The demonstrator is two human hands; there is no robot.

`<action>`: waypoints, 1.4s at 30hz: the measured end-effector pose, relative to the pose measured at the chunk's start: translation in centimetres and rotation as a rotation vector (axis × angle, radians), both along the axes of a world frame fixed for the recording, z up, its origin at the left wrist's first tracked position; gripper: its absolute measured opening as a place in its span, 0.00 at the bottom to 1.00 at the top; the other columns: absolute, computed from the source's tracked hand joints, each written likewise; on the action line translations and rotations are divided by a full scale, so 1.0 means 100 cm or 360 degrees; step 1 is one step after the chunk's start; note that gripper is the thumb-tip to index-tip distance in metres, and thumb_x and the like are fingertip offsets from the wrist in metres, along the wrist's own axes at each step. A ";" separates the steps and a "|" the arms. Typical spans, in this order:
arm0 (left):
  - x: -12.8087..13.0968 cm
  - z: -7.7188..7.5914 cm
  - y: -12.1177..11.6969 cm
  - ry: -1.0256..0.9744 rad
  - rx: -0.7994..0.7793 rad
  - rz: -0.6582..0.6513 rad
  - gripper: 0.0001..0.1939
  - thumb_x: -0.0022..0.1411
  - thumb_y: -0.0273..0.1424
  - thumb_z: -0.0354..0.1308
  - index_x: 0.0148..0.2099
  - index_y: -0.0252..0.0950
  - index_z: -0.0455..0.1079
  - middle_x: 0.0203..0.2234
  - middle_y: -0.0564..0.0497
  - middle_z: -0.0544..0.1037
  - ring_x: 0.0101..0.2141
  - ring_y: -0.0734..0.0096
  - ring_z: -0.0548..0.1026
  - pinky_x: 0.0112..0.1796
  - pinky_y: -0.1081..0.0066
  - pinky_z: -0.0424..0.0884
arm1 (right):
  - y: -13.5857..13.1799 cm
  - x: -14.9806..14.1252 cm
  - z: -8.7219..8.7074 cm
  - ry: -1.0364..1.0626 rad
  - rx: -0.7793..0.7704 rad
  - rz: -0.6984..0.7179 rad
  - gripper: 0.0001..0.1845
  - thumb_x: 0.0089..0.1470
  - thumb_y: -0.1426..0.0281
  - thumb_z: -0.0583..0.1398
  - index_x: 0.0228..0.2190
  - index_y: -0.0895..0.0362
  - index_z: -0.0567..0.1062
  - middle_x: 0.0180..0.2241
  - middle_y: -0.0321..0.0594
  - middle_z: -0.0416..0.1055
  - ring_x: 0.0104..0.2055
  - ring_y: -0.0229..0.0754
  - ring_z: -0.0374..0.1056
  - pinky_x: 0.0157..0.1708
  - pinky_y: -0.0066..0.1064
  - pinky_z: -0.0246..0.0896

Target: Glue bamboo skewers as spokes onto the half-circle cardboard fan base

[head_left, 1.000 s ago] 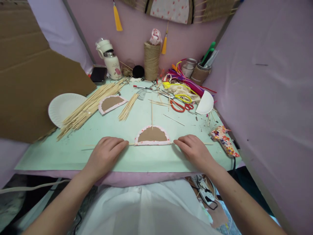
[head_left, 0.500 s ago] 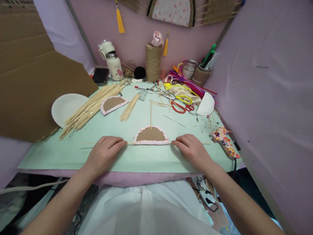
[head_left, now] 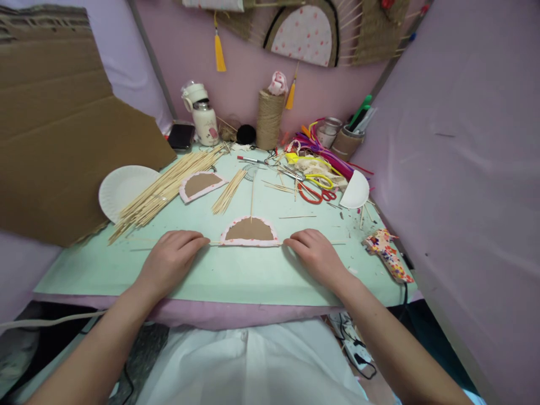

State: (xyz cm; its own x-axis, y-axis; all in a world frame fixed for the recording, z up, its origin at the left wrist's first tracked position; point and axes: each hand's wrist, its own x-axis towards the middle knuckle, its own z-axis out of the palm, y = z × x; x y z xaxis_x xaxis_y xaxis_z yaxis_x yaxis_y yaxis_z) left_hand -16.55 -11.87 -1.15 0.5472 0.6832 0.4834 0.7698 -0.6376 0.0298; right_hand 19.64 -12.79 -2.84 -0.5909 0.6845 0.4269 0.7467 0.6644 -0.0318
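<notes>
A brown cardboard half-disc with a pink floral border (head_left: 250, 231) lies on the mint green table top (head_left: 236, 275). A thin bamboo skewer (head_left: 211, 243) runs along its straight lower edge, and another skewer (head_left: 252, 197) points up from its top. My left hand (head_left: 170, 260) rests palm down at the left, its fingers together and pressing the skewer's left part. My right hand (head_left: 315, 256) does the same on the skewer's right part.
A pile of bamboo skewers (head_left: 162, 189), a white paper plate (head_left: 116, 188), a second bordered half-disc (head_left: 201, 184) and a smaller skewer bundle (head_left: 229, 191) lie at the left. Scissors (head_left: 314, 185), pipe cleaners (head_left: 324, 151), a twine spool (head_left: 269, 119), a bottle (head_left: 205, 115) and a glue gun (head_left: 388, 254) crowd the back and right.
The camera tilted up and shifted slightly, so the scene sits lower and left. Both hands stay pressed on the skewer beside the half-disc.
</notes>
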 end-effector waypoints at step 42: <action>0.000 -0.002 0.004 -0.0075 -0.0081 0.0000 0.14 0.70 0.30 0.46 0.44 0.39 0.75 0.38 0.48 0.82 0.39 0.65 0.77 0.42 0.64 0.68 | 0.008 -0.001 0.003 -0.0018 -0.0023 0.0105 0.18 0.63 0.80 0.51 0.47 0.57 0.76 0.37 0.45 0.72 0.39 0.42 0.62 0.36 0.32 0.59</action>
